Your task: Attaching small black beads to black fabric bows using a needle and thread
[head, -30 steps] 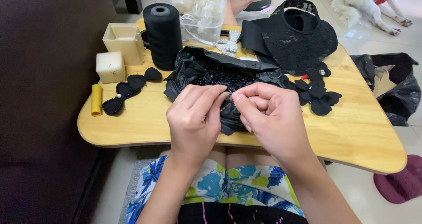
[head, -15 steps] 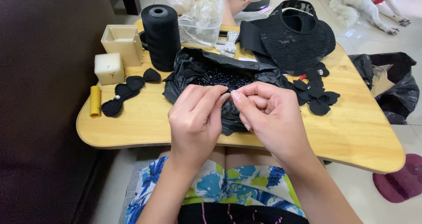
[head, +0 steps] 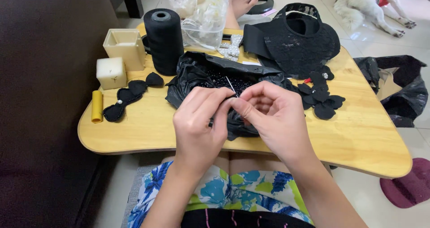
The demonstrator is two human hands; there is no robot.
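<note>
Crinkled black plastic bag (head: 197, 71), glossy and creased, is seen spread at the middle of the pale wooden lap table (head: 367, 138), with small shiny black beads (head: 221, 81) heaped in its open mouth. Behind it a matt black lace visor (head: 300, 42) and a tall cylindrical black thread cone (head: 164, 40) are placed; soft black fabric petals (head: 322, 98) are scattered to the right. Compared with half a second ago, the hands are raised slightly and a thin silver needle (head: 230, 85) is now shown above the fingertips. The left hand (head: 197, 125) is curled, its fingertips pinched on something small and dark that cannot be made out. The right hand (head: 273, 116) is closed in a pinch around the needle's lower end, over the bag.
</note>
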